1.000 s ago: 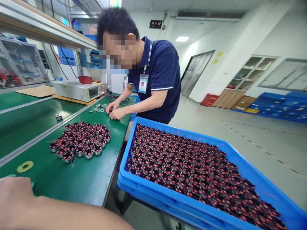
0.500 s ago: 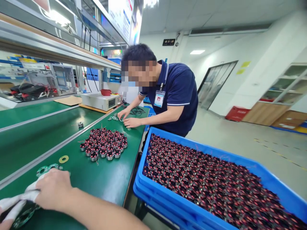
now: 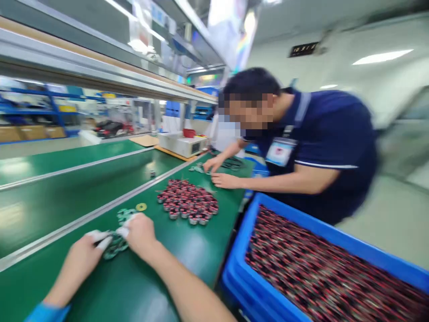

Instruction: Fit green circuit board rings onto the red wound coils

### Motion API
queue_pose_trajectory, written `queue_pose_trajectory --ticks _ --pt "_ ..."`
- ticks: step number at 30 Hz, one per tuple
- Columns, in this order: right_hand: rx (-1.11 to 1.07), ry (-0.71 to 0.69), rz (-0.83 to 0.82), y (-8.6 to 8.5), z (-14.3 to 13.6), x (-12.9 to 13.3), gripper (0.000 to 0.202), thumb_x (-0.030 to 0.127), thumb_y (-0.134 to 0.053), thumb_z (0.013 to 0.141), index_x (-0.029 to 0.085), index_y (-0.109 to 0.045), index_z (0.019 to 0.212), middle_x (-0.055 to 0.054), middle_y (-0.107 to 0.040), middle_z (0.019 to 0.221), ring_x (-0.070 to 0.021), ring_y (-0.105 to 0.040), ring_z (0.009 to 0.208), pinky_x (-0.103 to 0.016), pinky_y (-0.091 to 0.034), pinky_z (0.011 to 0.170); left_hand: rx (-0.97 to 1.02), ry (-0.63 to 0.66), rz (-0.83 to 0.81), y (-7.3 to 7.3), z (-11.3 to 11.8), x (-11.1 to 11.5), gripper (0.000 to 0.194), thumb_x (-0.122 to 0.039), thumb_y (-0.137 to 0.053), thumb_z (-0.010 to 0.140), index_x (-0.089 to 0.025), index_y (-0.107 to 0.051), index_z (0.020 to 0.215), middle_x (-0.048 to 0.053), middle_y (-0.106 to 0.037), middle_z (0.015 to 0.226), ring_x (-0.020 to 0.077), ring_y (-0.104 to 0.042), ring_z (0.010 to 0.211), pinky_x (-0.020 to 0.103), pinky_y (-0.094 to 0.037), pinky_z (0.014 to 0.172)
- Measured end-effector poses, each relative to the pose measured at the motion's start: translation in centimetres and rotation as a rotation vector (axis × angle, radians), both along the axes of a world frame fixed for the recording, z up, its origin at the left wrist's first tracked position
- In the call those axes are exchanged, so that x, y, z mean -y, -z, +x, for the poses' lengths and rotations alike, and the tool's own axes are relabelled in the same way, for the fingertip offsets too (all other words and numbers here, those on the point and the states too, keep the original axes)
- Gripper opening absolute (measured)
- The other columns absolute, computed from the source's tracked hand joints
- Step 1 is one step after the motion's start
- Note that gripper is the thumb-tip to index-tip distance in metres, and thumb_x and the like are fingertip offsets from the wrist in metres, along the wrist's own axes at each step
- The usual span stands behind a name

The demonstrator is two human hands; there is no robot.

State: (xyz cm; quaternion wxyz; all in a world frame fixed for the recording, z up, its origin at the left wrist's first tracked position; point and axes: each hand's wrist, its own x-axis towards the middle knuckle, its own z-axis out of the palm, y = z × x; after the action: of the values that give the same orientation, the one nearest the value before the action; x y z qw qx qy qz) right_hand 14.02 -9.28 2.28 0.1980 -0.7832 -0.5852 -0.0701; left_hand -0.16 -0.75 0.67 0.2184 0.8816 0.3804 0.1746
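My left hand, its fingertips in white covers, is closed in a pinch at the lower left. A dark bit shows between thumb and finger, too blurred to name. Between my hands are green ring-shaped circuit boards on the green table. My right hand, also with white-covered fingertips, is closed at the right edge of these boards; its fingertips are partly hidden. More green ring boards lie just beyond it, beside a yellow ring. Farther off sits a cluster of motor stators with red-copper windings.
At the right a blue crate full of similar stators stands against the table edge. A co-worker leans over the far end, hands on small green parts. A metal rail runs along the table. A lone stator stands beyond it.
My view has swung left, so the scene sits farther right and blurs. My left hand, at the frame edge before, is now fully visible near my right hand.
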Motion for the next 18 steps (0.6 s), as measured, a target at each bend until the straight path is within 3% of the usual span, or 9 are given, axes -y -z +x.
queue_pose_trajectory --ticks 2,5,8,11,13,18 --pt "-0.009 -0.002 0.043 -0.3 -0.4 0.5 0.017 0.031 -0.061 0.075 0.022 -0.070 0.063 -0.005 -0.070 0.071 -0.0190 -0.063 0.074 -0.024 -0.046 0.062 0.025 0.074 0.011 -1.3 0.0 1.8 0.025 -0.024 -0.044 0.077 -0.019 -0.069 0.074 0.004 -0.068 0.079 0.0207 -0.059 0.076 0.030 -0.041 0.072" --pt "-0.044 -0.002 0.116 -0.3 0.0 0.3 0.027 0.023 -0.046 0.079 0.022 -0.070 0.065 -0.014 -0.069 0.077 -0.0261 -0.063 0.080 -0.034 -0.048 0.067 0.019 -0.071 0.033 -2.3 0.8 3.2 0.023 -0.020 -0.047 0.077 -0.017 -0.070 0.074 0.007 -0.066 0.080 0.0202 -0.058 0.078 0.028 -0.042 0.070" --pt "-0.072 -0.082 0.167 0.4 1.2 -0.9 0.027 0.025 -0.044 0.074 0.030 -0.071 0.070 -0.017 -0.068 0.086 -0.0309 -0.061 0.090 -0.041 -0.047 0.069 0.041 -0.092 0.030 -1.9 1.1 2.7 0.020 -0.026 -0.052 0.079 -0.023 -0.072 0.080 0.004 -0.067 0.078 0.0186 -0.059 0.078 0.027 -0.043 0.070" --pt "-0.112 -0.170 0.150 2.0 2.5 -2.1 0.027 0.021 -0.045 0.061 0.035 -0.069 0.064 -0.011 -0.067 0.077 -0.0294 -0.063 0.078 -0.041 -0.046 0.062 0.095 -0.083 0.045 -1.2 0.6 2.3 0.020 -0.028 -0.054 0.081 -0.027 -0.072 0.089 0.004 -0.068 0.082 0.0199 -0.060 0.081 0.028 -0.045 0.071" --pt "-0.111 -0.150 0.129 3.4 3.2 -2.5 0.023 0.022 -0.045 0.058 0.034 -0.064 0.054 -0.009 -0.064 0.068 -0.0291 -0.063 0.068 -0.042 -0.045 0.058 0.114 -0.081 0.059 -0.8 0.5 2.6 0.021 -0.029 -0.054 0.081 -0.027 -0.072 0.091 0.006 -0.068 0.084 0.0220 -0.060 0.084 0.031 -0.046 0.072" --pt "-0.038 -0.242 0.207 5.6 4.7 -2.7 0.022 0.027 -0.044 0.065 0.034 -0.055 0.047 -0.009 -0.057 0.058 -0.0328 -0.060 0.068 -0.045 -0.042 0.055 0.092 -0.087 0.081 -0.2 1.3 3.4 0.020 -0.024 -0.054 0.082 -0.023 -0.072 0.090 0.011 -0.066 0.084 0.0233 -0.060 0.082 0.032 -0.047 0.068"
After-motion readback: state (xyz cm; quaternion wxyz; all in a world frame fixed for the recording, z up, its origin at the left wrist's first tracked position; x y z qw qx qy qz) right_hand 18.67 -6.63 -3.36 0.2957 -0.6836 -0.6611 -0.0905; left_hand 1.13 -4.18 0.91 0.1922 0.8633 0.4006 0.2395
